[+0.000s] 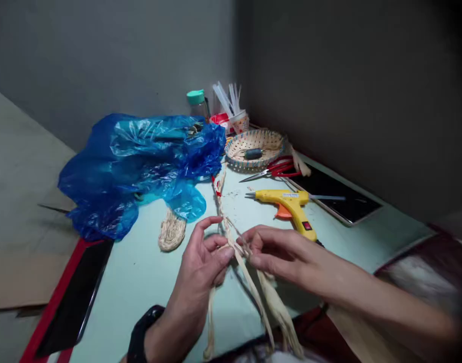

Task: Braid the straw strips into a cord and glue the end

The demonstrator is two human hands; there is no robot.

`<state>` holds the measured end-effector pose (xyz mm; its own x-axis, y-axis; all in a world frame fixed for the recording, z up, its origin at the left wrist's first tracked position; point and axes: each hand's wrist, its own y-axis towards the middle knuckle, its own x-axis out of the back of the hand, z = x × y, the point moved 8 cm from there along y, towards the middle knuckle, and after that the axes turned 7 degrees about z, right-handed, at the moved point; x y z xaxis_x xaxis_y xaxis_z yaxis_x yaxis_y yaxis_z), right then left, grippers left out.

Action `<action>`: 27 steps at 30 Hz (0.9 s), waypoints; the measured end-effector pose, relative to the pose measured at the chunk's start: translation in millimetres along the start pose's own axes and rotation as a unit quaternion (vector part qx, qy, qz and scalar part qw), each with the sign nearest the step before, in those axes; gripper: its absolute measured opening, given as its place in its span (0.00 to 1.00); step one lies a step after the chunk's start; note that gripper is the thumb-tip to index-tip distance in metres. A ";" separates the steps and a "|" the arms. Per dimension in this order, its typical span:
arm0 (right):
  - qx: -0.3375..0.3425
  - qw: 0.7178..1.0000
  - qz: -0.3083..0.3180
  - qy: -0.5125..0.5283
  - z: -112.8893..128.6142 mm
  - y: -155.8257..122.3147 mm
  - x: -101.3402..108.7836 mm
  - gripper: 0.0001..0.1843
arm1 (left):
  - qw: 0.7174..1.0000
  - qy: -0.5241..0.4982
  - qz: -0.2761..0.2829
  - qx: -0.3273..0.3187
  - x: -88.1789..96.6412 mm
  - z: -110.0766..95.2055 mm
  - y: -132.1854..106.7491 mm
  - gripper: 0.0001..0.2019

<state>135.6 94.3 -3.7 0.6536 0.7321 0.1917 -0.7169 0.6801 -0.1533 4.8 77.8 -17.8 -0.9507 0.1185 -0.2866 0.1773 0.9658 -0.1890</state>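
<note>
A pale fibre braid (221, 204) stretches toward me over the table, its far end marked with red. Below the braided part its loose strands (253, 287) fan out toward the table's near edge. My left hand (210, 254) pinches the braid between thumb and fingers at the point where the strands part. Close by on the right, my right hand (268, 249) has its thumb and fingers closed on one of the strands. A small coiled oval of braid (172, 231) lies left of my left hand. A black band circles my left wrist.
A yellow glue gun (291, 201) lies just beyond my right hand. Behind it are red-handled scissors (276, 169), a woven basket (234, 162) holding a thread spool, and a cup (240, 122) of glue sticks. Blue plastic bag (140, 166) covers the back left; a dark tablet (344, 201) lies right.
</note>
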 end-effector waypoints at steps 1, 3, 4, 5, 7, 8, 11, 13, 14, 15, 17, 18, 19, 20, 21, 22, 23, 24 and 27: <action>-0.008 1.000 0.003 -0.002 -0.3 2.4 -2.7 0.11 | 1.000 -0.005 0.000 0.002 0.5 -0.5 0.4 0.20; -0.021 1.000 0.004 -0.015 0.2 6.4 -6.3 0.09 | 1.000 -0.013 0.001 0.009 1.1 -0.9 1.2 0.17; -0.025 0.999 0.001 -0.026 0.9 7.8 -7.0 0.07 | 1.000 -0.016 0.004 0.014 1.2 -0.9 1.6 0.15; -0.028 0.999 -0.004 -0.042 1.9 8.8 -6.8 0.07 | 1.000 -0.021 0.009 0.020 0.8 -0.5 2.0 0.13; -0.032 0.996 -0.019 -0.079 3.5 9.6 -4.7 0.05 | 0.999 -0.026 0.016 0.034 0.5 0.8 2.6 0.11; -0.029 0.995 -0.027 -0.095 4.2 9.6 -3.3 0.04 | 0.999 -0.025 0.018 0.042 0.6 1.9 2.9 0.11; -0.008 0.991 -0.053 -0.123 5.5 9.5 0.8 0.03 | 0.997 -0.013 0.021 0.066 1.3 6.5 3.5 0.10; 0.012 0.989 -0.053 -0.135 7.3 9.4 0.5 0.02 | 0.997 -0.010 0.020 0.075 1.8 9.2 4.0 0.08; 0.019 0.988 -0.048 -0.144 8.4 9.1 -0.6 0.01 | 0.997 -0.012 0.016 0.075 2.6 9.8 4.3 0.08; 0.023 0.986 -0.041 -0.157 9.3 8.7 -2.1 0.02 | 0.997 -0.014 0.010 0.072 3.5 10.0 4.5 0.09; 0.022 0.982 -0.026 -0.187 10.1 7.2 -5.7 0.04 | 0.998 -0.016 0.000 0.067 5.1 9.9 4.4 0.10; 0.019 0.979 -0.022 -0.201 9.9 6.3 -7.1 0.05 | 0.998 -0.015 -0.002 0.067 5.6 9.7 4.2 0.10; 0.016 0.977 -0.018 -0.210 9.4 5.5 -8.6 0.06 | 0.998 -0.012 -0.004 0.068 5.9 9.8 3.7 0.11; 0.014 0.976 -0.017 -0.215 8.6 4.8 -9.9 0.07 | 0.998 -0.009 -0.005 0.069 6.0 9.7 3.3 0.11; 0.015 0.976 -0.020 -0.218 8.1 4.3 -10.7 0.08 | 0.997 -0.008 -0.007 0.071 6.1 9.8 2.8 0.11; 0.015 0.975 -0.026 -0.220 7.6 4.1 -11.0 0.08 | 0.997 -0.008 -0.008 0.072 6.1 9.8 2.4 0.11; 0.016 0.974 -0.035 -0.222 7.2 3.9 -11.0 0.09 | 0.997 -0.009 -0.009 0.072 6.0 9.8 2.2 0.11; 0.017 0.973 -0.043 -0.224 7.0 4.0 -10.8 0.09 | 0.997 -0.011 -0.008 0.071 5.5 9.8 2.1 0.11; 0.011 0.972 -0.052 -0.230 6.9 5.8 -11.0 0.12 | 0.997 -0.012 -0.002 0.072 4.0 10.6 2.3 0.11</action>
<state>122.7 89.9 0.0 0.5496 0.5611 0.6190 -0.6607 0.7453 -0.0889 4.1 78.1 -29.3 -0.9453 0.1068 -0.3081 0.2096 0.9229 -0.3232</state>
